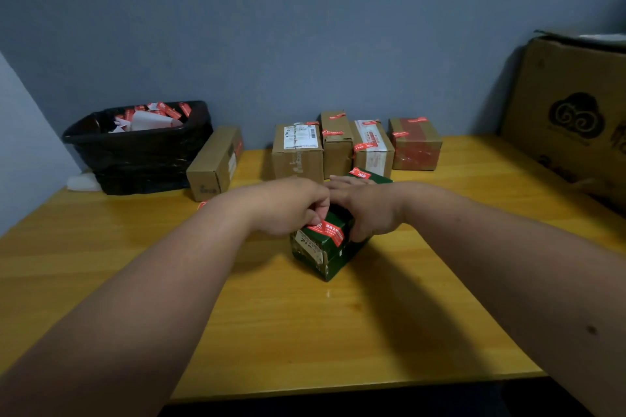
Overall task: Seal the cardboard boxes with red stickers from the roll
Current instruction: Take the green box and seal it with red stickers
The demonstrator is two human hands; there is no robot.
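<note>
A dark green box (330,250) lies on the wooden table (305,332) in the middle. A red sticker (330,230) runs across its near top edge. My left hand (291,205) pinches the sticker's left end with curled fingers. My right hand (369,210) grips the box's top and right side. A second red sticker (360,174) shows at the box's far end. Several brown boxes with red stickers (355,145) stand in a row behind. The sticker roll is mostly hidden; a red bit (202,204) peeks out by my left forearm.
A black-lined bin (135,152) full of sticker backing paper stands at the back left. A long brown box (215,162) lies beside it. A large open carton (572,112) fills the right edge. The table's front edge runs close below my arms.
</note>
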